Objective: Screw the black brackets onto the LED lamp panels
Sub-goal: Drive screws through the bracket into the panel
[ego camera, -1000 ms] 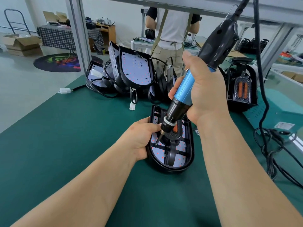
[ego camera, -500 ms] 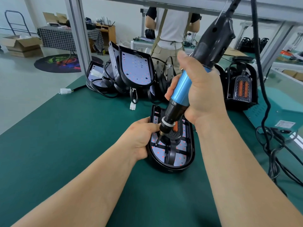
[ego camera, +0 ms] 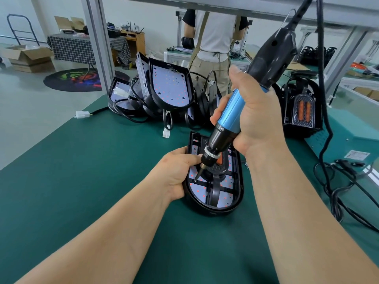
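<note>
An LED lamp panel lies flat on the green mat, black-rimmed, with red dots on its white board. A black bracket sits across the board. My left hand grips the panel's left rim, thumb reaching over the board. My right hand holds a blue and black electric screwdriver, tilted, its bit tip touching the board at the bracket's left end. The screw itself is too small to make out.
A pile of black lamp panels with cables stands behind on the green mat. A finished lamp sits at the right. Black cables trail on the right. A person stands beyond the bench. An aluminium post rises at the left.
The screwdriver has shifted slightly left and its bit has come down onto the board near the bracket's left end. My left hand still holds the panel in place.
</note>
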Action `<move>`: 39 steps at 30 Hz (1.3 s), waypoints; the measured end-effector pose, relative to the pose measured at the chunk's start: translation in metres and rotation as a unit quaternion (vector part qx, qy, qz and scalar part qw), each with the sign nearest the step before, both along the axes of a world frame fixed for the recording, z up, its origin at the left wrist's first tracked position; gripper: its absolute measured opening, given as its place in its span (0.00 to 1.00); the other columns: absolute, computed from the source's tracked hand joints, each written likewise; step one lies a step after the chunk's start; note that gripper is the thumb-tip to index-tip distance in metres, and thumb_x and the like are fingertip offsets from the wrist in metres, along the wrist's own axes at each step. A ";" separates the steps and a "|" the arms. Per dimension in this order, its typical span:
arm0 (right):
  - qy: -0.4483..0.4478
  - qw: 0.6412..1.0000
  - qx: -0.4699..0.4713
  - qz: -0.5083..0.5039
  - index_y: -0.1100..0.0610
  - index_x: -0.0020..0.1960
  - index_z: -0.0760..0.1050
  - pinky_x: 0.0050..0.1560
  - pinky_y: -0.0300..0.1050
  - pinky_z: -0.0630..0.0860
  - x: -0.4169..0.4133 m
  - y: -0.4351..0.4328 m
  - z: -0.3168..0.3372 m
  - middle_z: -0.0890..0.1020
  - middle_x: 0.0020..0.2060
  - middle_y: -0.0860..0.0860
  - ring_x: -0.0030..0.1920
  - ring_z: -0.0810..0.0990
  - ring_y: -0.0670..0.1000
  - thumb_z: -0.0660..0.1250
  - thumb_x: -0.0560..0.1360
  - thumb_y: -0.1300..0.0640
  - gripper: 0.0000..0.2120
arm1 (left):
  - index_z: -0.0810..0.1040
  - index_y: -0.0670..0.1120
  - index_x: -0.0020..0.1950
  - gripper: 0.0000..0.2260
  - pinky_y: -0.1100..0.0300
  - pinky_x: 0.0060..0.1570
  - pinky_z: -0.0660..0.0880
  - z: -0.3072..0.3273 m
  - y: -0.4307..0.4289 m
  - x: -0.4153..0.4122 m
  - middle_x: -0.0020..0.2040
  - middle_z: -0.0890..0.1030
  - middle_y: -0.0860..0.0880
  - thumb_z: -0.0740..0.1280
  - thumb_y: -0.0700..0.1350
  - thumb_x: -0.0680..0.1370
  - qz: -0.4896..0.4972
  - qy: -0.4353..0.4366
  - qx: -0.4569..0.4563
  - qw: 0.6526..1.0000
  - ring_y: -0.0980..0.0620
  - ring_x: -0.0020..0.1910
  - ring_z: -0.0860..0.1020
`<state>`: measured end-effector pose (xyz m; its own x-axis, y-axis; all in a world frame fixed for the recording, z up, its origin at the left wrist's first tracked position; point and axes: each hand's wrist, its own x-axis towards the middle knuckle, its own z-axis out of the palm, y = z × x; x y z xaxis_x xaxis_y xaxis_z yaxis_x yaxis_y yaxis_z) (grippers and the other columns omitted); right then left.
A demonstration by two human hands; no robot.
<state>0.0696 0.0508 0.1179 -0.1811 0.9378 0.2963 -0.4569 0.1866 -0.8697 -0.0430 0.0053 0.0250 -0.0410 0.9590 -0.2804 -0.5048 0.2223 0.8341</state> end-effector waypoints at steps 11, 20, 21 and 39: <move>0.003 0.995 -0.085 -0.043 0.58 0.42 0.71 0.33 0.47 0.78 0.019 0.005 0.011 0.73 0.25 0.52 0.23 0.72 0.52 0.74 0.73 0.49 0.16 | 0.78 0.35 0.60 0.11 0.43 0.46 0.83 -0.004 0.000 -0.004 0.52 0.84 0.34 0.63 0.32 0.80 -0.010 0.004 -0.009 1.000 0.40 0.43 0.83; -0.039 0.949 -0.274 -0.150 0.56 0.50 0.73 0.30 0.52 0.81 0.124 0.043 -0.010 0.75 0.34 0.54 0.23 0.78 0.52 0.68 0.66 0.27 0.32 | 0.80 0.38 0.54 0.08 0.46 0.42 0.83 -0.008 0.001 -0.007 0.48 0.86 0.37 0.62 0.33 0.80 -0.021 0.009 -0.005 1.000 0.41 0.41 0.85; -0.053 0.943 -0.288 -0.157 0.56 0.50 0.72 0.29 0.52 0.81 0.129 0.045 -0.017 0.75 0.35 0.55 0.23 0.78 0.52 0.67 0.66 0.27 0.33 | 0.80 0.38 0.54 0.08 0.46 0.42 0.83 -0.008 0.001 -0.006 0.49 0.86 0.37 0.62 0.33 0.80 -0.021 0.007 -0.006 1.000 0.41 0.41 0.85; -0.547 0.747 -0.259 -0.274 0.69 0.71 0.66 0.58 0.54 0.71 0.163 0.036 -0.055 0.73 0.67 0.66 0.62 0.75 0.65 0.65 0.80 0.46 0.31 | 0.80 0.36 0.56 0.09 0.46 0.39 0.82 -0.006 -0.001 -0.010 0.51 0.85 0.35 0.65 0.36 0.78 -0.022 0.005 -0.042 0.999 0.37 0.46 0.85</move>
<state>0.2323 0.0872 0.0628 0.4045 0.8975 -0.1758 0.6019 -0.4060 -0.6877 -0.0534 0.0042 0.0194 -0.0033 0.9331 -0.3596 -0.4851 0.3129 0.8165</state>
